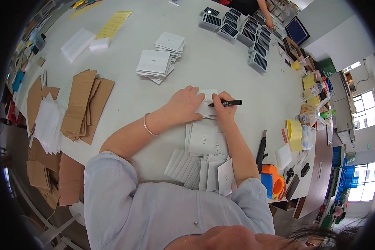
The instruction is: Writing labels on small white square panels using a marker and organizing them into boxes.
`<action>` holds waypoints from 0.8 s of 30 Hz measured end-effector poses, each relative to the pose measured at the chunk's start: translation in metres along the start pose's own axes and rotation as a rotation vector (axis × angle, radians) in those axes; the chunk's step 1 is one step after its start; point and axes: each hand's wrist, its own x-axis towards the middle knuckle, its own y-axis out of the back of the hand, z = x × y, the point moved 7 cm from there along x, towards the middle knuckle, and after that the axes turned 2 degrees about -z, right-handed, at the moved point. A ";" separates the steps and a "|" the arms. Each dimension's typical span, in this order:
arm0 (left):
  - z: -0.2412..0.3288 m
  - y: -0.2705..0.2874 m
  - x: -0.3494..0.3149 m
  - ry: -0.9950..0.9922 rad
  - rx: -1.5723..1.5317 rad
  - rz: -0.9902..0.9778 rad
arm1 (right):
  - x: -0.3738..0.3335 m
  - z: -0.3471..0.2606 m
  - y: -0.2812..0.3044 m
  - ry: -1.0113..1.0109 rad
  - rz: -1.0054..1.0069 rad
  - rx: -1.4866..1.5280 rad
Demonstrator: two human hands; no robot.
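Observation:
A black marker pen (231,103) is gripped in my right hand (225,111), its tip end close over a small white card (208,95). My left hand (183,104) lies at the left side of that card, thumb and fingers apart, steadying it on the table. Just below my hands, more white cards (202,136) with small dark print lie spread out. Closer to my body, several overlapping white pieces (182,166) fan out, some partly tilted. Further off stand two uneven stacks of flat white pieces, the nearer stack (153,62) and the farther stack (170,41).
Rows of small solar panel units (237,28) stand at the far right near another person's hand (269,23). Cardboard sheets (81,102) and white foam sheets (48,125) lie left. A black utility knife (261,150) and an orange tape dispenser (278,181) sit right.

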 end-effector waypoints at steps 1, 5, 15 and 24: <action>0.000 0.001 0.000 0.001 0.000 0.000 | 0.000 0.000 0.000 0.000 -0.001 0.000; 0.001 0.001 0.000 0.008 -0.002 -0.020 | -0.001 0.000 -0.003 0.011 -0.039 0.000; -0.001 -0.001 0.001 -0.039 0.017 0.054 | -0.001 0.001 -0.003 0.027 -0.037 -0.025; 0.041 0.015 -0.021 -0.182 0.014 -0.153 | 0.006 0.015 0.016 -0.081 0.162 0.246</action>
